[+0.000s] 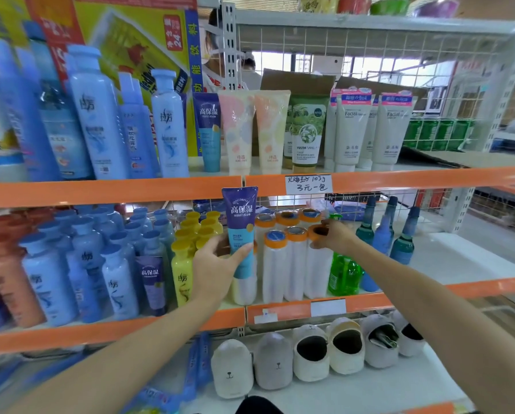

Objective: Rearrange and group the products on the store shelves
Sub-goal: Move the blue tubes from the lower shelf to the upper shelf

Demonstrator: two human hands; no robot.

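My left hand [217, 264] grips a purple-and-teal tube [240, 222] upright in front of the middle shelf, its crimped end reaching the orange shelf edge [160, 189]. My right hand [333, 236] grips the orange cap of a white bottle [317, 270] at the right end of the front row of several orange-capped white bottles [295, 258]. A matching purple-and-teal tube [209, 130] stands on the upper shelf, and another purple tube [153, 285] stands among blue bottles on the middle shelf.
Blue shampoo bottles [100, 115] fill the left of both shelves, with yellow bottles [184, 264] beside my left hand. Pastel, green and white facial tubes [351, 130] line the upper shelf. A green pump bottle [344, 273] and dark bottles stand right. Slippers [310, 357] lie below.
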